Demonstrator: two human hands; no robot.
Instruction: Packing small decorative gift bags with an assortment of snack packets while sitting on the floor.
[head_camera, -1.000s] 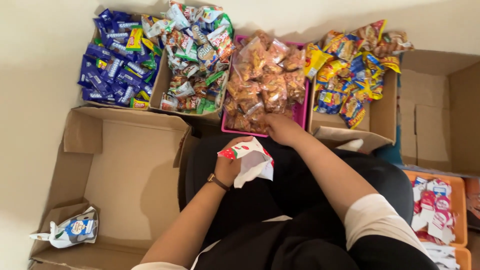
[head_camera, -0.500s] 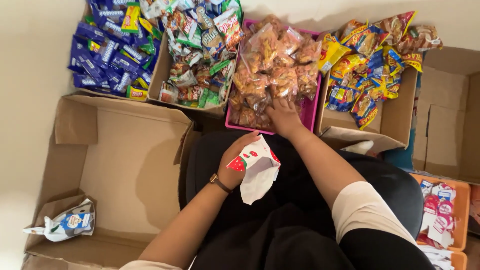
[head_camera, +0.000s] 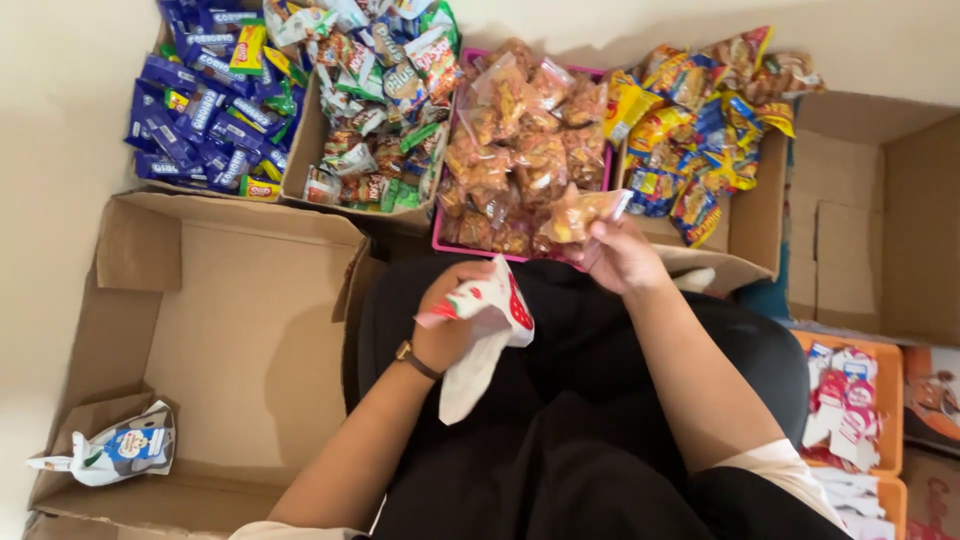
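Pale flooring (head_camera: 60, 150) surrounds a seated person in black clothing, with boxes of snacks ranged along the far side.

1. Left hand (head_camera: 450, 320): closed around a white paper bag with a red strawberry print (head_camera: 490, 320), held over the lap. The bag hangs toward the near side. A watch sits on this wrist.
2. Right hand (head_camera: 620, 255): fingers pinched on a clear packet of orange snacks (head_camera: 580, 212), held just above the near right corner of the pink tray (head_camera: 600, 75). The packet lies to the right of the paper bag and apart from it.
3. Pink tray: filled with more clear orange snack packets.
4. Far left: a cardboard box of blue wrapped packs (head_camera: 195, 110), then a box of mixed colourful sachets (head_camera: 375, 110).
5. Far right: a cardboard box of yellow and blue snack bags (head_camera: 700, 130), and beside it an open box (head_camera: 870, 230).
6. Near left: a large open cardboard box (head_camera: 250, 320) holding one filled white printed bag (head_camera: 110, 455) in its near left corner.
7. Near right: an orange tray (head_camera: 890, 345) with red and white sachets.
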